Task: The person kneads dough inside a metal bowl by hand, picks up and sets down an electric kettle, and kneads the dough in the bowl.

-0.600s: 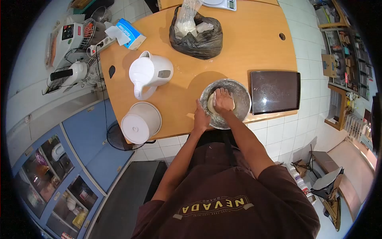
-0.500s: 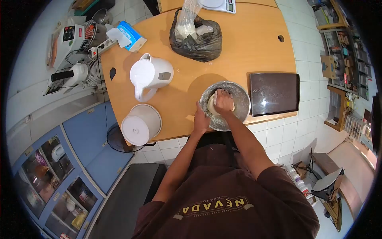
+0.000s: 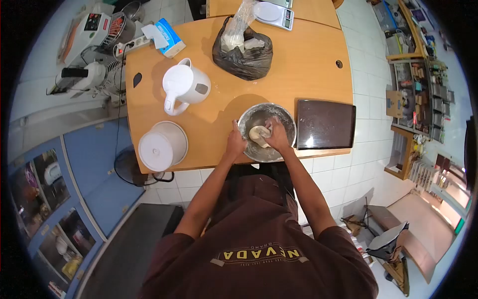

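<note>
A metal mixing bowl (image 3: 255,115), its inside smeared with flour, stands near the front edge of the table. My left hand (image 3: 236,142) holds the bowl's left rim, fingers around its side. Inside the bowl lies a pale lump of dough (image 3: 258,133). My right hand (image 3: 277,134) reaches in over the near right rim and grips the dough's right side with curled, floury fingers. Part of the dough is hidden behind that hand.
A dark baking tray (image 3: 326,124) lies right of the bowl. To the left are a white kettle (image 3: 191,85) and a lidded white tub (image 3: 163,147). Farther back sit a black plastic bag (image 3: 244,62), a kitchen scale (image 3: 274,15) and a tissue box (image 3: 169,39).
The view has shifted, so the table things appear farther left. My right hand has gone from pressing flat on the dough to gripping its right side. My left hand stays on the rim.
</note>
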Motion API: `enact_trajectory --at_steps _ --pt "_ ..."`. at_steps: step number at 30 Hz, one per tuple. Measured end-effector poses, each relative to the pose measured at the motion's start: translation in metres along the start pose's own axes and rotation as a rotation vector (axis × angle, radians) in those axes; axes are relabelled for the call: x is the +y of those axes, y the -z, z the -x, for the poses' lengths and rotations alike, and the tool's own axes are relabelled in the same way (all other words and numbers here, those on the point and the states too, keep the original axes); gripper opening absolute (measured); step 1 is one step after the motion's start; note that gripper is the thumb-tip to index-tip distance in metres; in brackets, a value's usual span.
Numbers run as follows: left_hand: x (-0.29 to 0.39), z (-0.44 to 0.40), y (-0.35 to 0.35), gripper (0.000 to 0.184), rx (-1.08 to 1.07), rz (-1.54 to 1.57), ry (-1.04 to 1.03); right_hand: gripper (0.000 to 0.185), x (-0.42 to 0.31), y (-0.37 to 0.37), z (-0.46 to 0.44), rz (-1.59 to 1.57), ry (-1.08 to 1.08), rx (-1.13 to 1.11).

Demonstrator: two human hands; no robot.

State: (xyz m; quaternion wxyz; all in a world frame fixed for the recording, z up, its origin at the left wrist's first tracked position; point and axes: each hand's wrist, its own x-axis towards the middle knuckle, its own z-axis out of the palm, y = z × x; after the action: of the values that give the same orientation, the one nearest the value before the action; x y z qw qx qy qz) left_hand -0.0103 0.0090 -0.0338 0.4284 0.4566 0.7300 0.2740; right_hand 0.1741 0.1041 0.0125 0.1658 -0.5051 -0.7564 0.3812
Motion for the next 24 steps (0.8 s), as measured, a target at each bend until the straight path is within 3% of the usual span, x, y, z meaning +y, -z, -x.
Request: enact_trajectory --at_steps 3,4,7,8,11,17,20,24 --pt "-0.005 -0.002 -0.005 0.099 -0.026 -0.026 0.039 0.040 0.008 0.006 -0.005 -0.055 0.014 -0.190" --pt "-0.002 -0.004 -0.003 0.099 -0.042 -0.028 0.056 0.049 0.019 0.004 -0.011 -0.127 -0.021 -0.327" --pt "0.006 -0.005 -0.002 0.098 -0.083 -0.032 0.110 0.060 0.022 -0.008 -0.029 0.362 0.168 -0.445" --pt "0.008 -0.004 0.000 0.097 -0.096 -0.036 0.127 0.068 0.020 -0.008 -0.031 0.422 0.141 -0.535" --pt "0.023 0.000 0.003 0.095 -0.062 -0.120 0.168 0.067 -0.021 0.004 -0.045 0.595 0.091 -0.773" --pt "0.025 0.003 0.000 0.091 -0.050 -0.129 0.207 0.063 0.013 -0.012 -0.051 0.634 0.225 -0.872" --pt "0.029 0.007 -0.001 0.094 -0.014 -0.085 0.165 0.064 0.035 -0.009 -0.042 0.479 0.374 -0.780" --pt "0.032 0.008 -0.005 0.094 0.002 -0.093 0.242 0.071 0.051 -0.010 -0.011 0.369 0.367 -0.641"
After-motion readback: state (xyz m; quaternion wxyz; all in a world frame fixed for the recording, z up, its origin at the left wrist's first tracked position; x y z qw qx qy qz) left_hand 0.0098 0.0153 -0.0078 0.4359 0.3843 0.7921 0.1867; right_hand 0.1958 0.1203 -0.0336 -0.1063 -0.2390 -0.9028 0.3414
